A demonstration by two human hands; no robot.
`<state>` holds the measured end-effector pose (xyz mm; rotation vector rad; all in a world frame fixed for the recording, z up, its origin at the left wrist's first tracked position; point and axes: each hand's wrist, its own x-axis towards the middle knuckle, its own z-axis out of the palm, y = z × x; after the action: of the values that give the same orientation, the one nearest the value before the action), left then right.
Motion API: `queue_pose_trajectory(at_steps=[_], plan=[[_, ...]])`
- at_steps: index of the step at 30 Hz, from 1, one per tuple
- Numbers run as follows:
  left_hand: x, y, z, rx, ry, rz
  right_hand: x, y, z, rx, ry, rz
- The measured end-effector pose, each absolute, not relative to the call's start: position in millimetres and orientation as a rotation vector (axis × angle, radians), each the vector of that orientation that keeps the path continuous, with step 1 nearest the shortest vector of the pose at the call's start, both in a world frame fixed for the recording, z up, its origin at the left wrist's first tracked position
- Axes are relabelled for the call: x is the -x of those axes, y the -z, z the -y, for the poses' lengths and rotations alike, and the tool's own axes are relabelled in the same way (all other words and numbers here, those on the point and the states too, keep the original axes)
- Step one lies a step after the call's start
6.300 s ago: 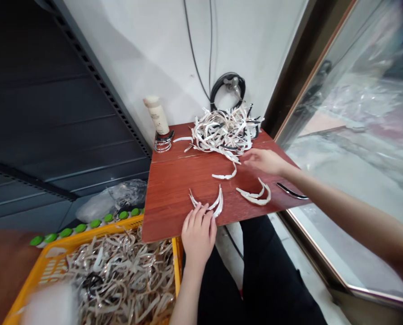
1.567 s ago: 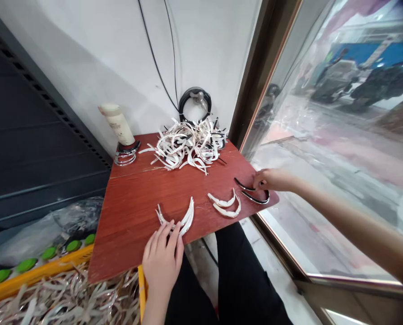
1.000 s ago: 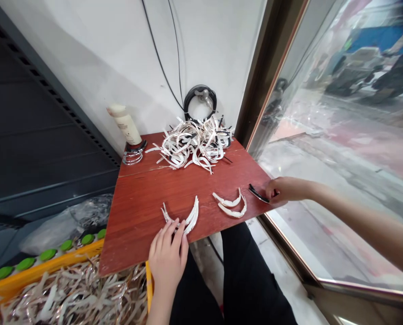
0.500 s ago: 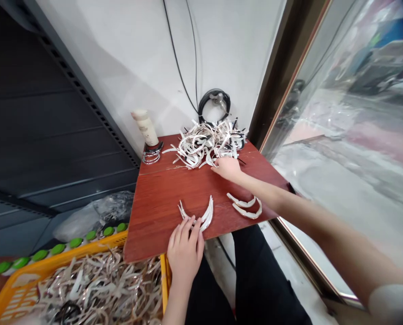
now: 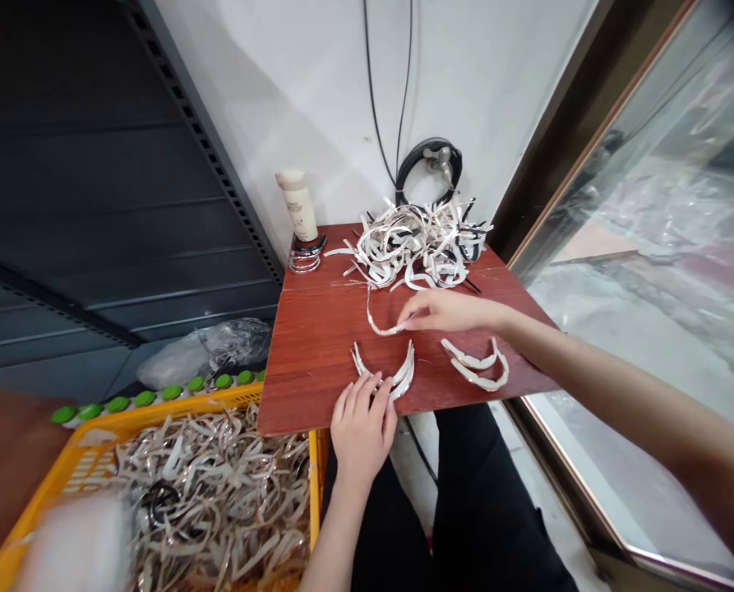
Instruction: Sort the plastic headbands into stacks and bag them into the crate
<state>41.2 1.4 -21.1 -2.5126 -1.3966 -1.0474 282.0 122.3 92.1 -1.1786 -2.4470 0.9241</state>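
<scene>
On the red wooden table [image 5: 317, 345], my left hand [image 5: 362, 426] lies flat at the near edge, its fingertips on a stack of curved white bands [image 5: 386, 374]. My right hand [image 5: 448, 311] pinches the end of one curved white band [image 5: 380, 319] in the middle of the table. A second small stack of white bands [image 5: 477, 366] lies to the right, just below my right wrist. At the back of the table sits a tangled heap of white and black bands [image 5: 419, 244].
A cream bottle [image 5: 297, 205] stands on metal rings [image 5: 305, 256] at the back left corner. A black coiled cable [image 5: 429, 164] hangs on the wall. A yellow crate [image 5: 157, 485] full of bands sits lower left, green caps [image 5: 157, 395] behind it. Glass window on the right.
My right hand left the black bands at the table's right edge, reached into the heap, and has drawn one white band toward the middle. The left hand stayed on its stack.
</scene>
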Motion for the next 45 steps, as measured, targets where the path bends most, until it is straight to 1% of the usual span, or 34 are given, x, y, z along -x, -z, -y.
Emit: queue_pose_trajectory(at_steps=[4,9,13,16,17,19,22,24,29,34,36,41,45], plan=[[-40.8,20.3,-0.5,2.527,1.019,1.416,-255.3,-69.8,-125.0,1.185,-0.597,2.676],[-40.5,20.7,-0.7,2.521,1.002,1.408,-234.1,-58.2,-114.9,1.070,-0.635,2.739],[-40.3,23.2,-1.4,2.501,1.029,1.377,-228.3,-57.0,-99.0,1.030,-0.587,2.813],[-40.9,24.8,-1.9,2.493,1.042,1.376,-233.5,-59.4,-99.8,1.029,-0.606,2.751],[-41.3,24.9,-2.0,2.490,1.044,1.382,-238.1,-61.2,-103.4,1.088,-0.623,2.697],[-42.0,23.6,-1.7,2.491,1.038,1.402,-251.6,-66.0,-113.7,1.391,-0.556,2.554],[-42.2,18.0,-0.6,2.523,1.004,1.427,-276.8,-70.4,-128.8,2.023,-0.146,2.267],[-41.9,12.8,0.1,2.566,0.974,1.430,-290.2,-67.9,-134.5,2.184,0.072,2.177],[-44.4,7.0,-1.9,2.619,0.909,1.456,-293.7,-47.8,-140.9,2.116,0.257,2.306],[-49.2,12.5,-5.6,2.599,0.869,1.505,-284.2,-42.7,-151.2,2.109,0.249,2.400],[-49.5,13.8,-5.9,2.598,0.860,1.520,-285.1,-49.0,-150.1,2.023,0.265,2.485],[-49.4,13.7,-5.6,2.587,0.852,1.524,-289.1,-82.3,-126.2,1.666,0.493,2.536],[-49.7,13.7,-6.1,2.569,0.856,1.514,-276.3,-116.4,-107.8,1.460,0.423,2.554]])
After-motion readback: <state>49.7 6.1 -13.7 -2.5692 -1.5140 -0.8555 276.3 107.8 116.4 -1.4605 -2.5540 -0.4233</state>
